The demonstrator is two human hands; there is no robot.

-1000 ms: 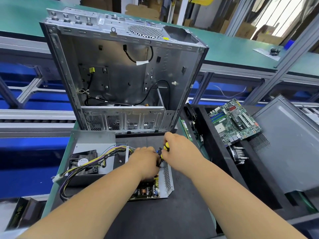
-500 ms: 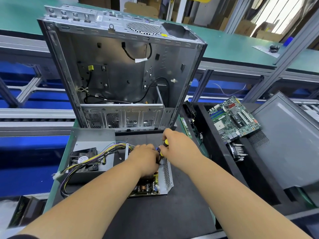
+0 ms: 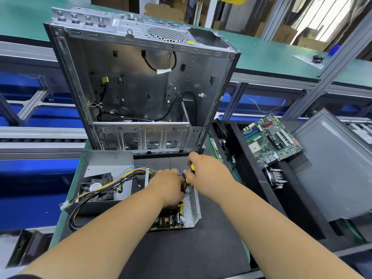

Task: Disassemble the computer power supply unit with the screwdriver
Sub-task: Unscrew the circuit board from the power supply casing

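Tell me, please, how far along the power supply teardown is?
Done: the cover, with its fan, lies off to the left. In hand: the right hand works the screwdriver while the left hand steadies. Left: the circuit board sits in its tray.

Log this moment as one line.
right hand: grips screwdriver | left hand: on PSU | cover: off, left
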